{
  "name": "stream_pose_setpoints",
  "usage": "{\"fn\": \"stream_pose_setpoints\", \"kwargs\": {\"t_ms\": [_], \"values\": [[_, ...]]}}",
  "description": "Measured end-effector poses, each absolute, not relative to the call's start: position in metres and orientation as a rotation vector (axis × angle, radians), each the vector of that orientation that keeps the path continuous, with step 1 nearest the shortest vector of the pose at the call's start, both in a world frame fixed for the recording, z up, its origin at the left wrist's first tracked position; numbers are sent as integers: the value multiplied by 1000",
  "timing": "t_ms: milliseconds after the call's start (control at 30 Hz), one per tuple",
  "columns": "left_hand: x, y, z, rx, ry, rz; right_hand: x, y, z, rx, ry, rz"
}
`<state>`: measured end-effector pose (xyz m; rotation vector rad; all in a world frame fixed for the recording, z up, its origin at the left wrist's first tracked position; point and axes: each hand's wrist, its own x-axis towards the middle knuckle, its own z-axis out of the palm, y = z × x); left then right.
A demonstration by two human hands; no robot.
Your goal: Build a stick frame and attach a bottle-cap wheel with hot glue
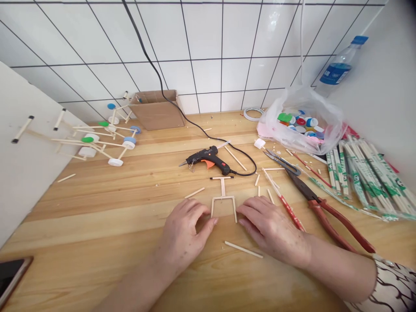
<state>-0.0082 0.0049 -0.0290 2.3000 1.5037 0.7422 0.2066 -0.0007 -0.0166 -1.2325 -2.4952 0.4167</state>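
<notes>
The left hand's (185, 234) fingers are loosely curled. Thumb and forefinger tips meet the lower end of the left leg of a small stick frame (223, 199), though I cannot tell whether they pinch it or only press against it. The right hand's (269, 229) fingers lie stretched and relaxed, gripping nothing, with their tips against the foot of the frame's right leg.

Both hands rest palm down on the wooden table (97, 208), forearms entering from the bottom edge. The frame lies flat at the picture's centre, between the two hands.

A loose stick (243, 249) lies just below the right hand. A black hot glue gun (208, 159) sits above the frame. Red-handled pliers (325, 208) lie to the right, and a bag of bottle caps (302, 123) is at the upper right.
</notes>
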Motion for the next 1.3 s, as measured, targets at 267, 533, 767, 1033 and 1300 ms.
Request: {"fn": "stream_pose_setpoints", "kwargs": {"t_ms": [267, 533, 767, 1033, 1300], "values": [[-7, 3, -30, 2294, 1570, 656, 206, -2, -17, -1194, -2501, 410], [-7, 4, -28, 2281, 1595, 643, 209, -1, -9, -1188, -2475, 423], [-8, 5, -31, 2269, 1561, 672, 222, 4, 0, -1324, -2535, 340], [-11, 5, -29, 2277, 1569, 666, 231, -5, 25, -1386, -2521, 233], [-12, 5, -33, 2276, 1562, 670, 247, 26, 54, -1572, -2520, 538]]}}
